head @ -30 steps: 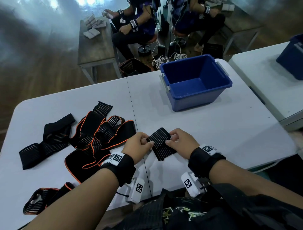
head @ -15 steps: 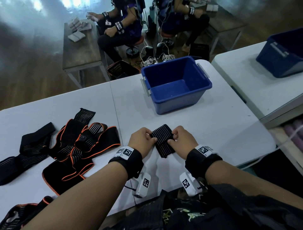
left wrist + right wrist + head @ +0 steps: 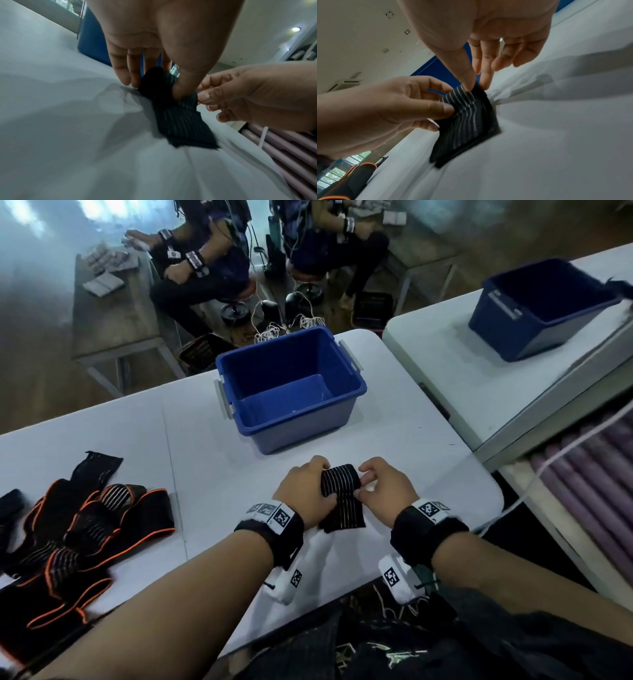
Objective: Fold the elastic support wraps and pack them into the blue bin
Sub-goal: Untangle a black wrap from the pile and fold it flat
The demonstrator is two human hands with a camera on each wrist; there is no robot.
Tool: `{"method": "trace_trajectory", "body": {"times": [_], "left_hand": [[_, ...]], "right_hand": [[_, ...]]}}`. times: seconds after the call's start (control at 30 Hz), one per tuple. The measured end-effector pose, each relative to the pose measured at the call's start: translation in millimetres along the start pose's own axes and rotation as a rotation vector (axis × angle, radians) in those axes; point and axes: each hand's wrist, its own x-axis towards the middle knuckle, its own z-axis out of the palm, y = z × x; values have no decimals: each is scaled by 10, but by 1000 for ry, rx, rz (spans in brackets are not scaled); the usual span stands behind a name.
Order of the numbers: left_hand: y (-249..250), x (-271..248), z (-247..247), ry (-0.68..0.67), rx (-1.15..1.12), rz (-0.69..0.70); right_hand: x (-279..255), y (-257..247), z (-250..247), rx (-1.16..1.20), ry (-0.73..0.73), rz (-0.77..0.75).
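A folded black wrap with thin white stripes [image 3: 342, 498] is held just above the white table [image 3: 411, 440], near its front edge. My left hand [image 3: 305, 491] grips its left side, thumb on top [image 3: 181, 89] and fingers underneath. My right hand [image 3: 383, 491] pinches the wrap's right edge between thumb and forefinger [image 3: 471, 83]. The wrap [image 3: 467, 125] hangs down toward the table with its lower end near the surface. The blue bin [image 3: 291, 392] stands just beyond the hands and shows nothing inside. Several unfolded black wraps with orange trim [image 3: 85, 529] lie at the left.
A second white table [image 3: 479, 364] at the right carries another blue bin [image 3: 541, 306]. Other people sit at a wooden bench [image 3: 113, 326] behind the table. A white cord [image 3: 548, 470] runs off the table's right side over purple tubes.
Both hands have carried the folded wrap forward toward the blue bin and turned it upright. The head view has swung right, so the wrap pile sits further left.
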Motion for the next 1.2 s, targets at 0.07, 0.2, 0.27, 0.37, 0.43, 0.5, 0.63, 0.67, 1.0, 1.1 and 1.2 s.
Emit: {"method": "trace_trajectory", "body": {"times": [0.07,0.2,0.27,0.37,0.43,0.5,0.63,0.67,1.0,1.1,1.2], "left_hand": [[95,50,14,33,-61,-80],[167,133,29,0,-158,-123],[198,156,49,-15,-206,-115],[236,174,79,-25,-395,-186],[253,183,104,-19,-464,-245],[240,222,128,18,-320,-274],[237,248,144,96,-333,-354],[224,242,149,97,-395,-367],[252,454,225,121,-616,-361],[283,481,233,108,-634,-349],[242,461,203,114,-626,-335]], "right_hand": [[26,76,-79,7,4,-23],[61,170,-186,88,-20,-48],[74,197,-235,183,-53,-36],[101,214,-318,339,-105,-17],[129,237,-366,370,-106,8],[179,292,-379,320,-65,38],[229,344,-324,262,-68,65],[250,352,-300,257,-73,58],[593,268,-449,181,86,54],[652,285,-533,182,79,71],[637,283,-659,102,108,36]]}}
